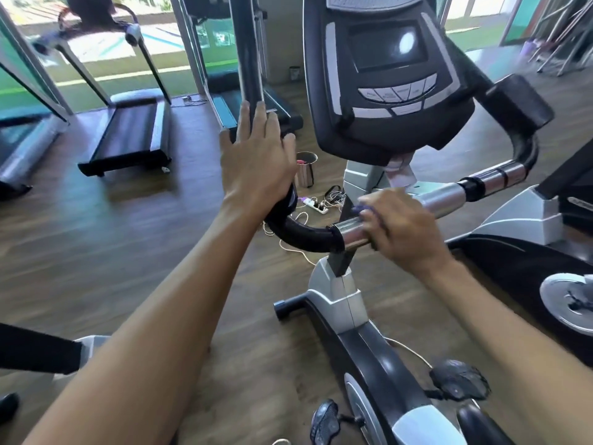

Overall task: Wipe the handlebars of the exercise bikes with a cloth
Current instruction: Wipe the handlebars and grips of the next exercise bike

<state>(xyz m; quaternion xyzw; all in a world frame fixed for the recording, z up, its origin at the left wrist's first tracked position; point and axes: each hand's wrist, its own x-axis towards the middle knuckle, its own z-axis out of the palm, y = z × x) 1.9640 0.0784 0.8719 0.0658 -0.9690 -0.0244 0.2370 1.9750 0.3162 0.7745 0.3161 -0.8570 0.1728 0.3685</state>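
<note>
An exercise bike stands in front of me, its black console [390, 75] up high. The handlebar [442, 200] runs across below it, chrome in the middle with black foam at both bends. My left hand [256, 159] grips the left upright part of the bar, fingers wrapped round the black grip. My right hand [398, 226] holds a small purple cloth [362, 209] against the chrome section just right of the left foam bend. Most of the cloth is hidden under my fingers.
Two treadmills [128, 136] stand at the back left by the glass doors. A metal bin [305, 168] and a power strip [316, 207] with loose cables lie on the wooden floor behind the bike. Pedals [459, 380] sit low at the right. Another machine [568, 293] is at the far right.
</note>
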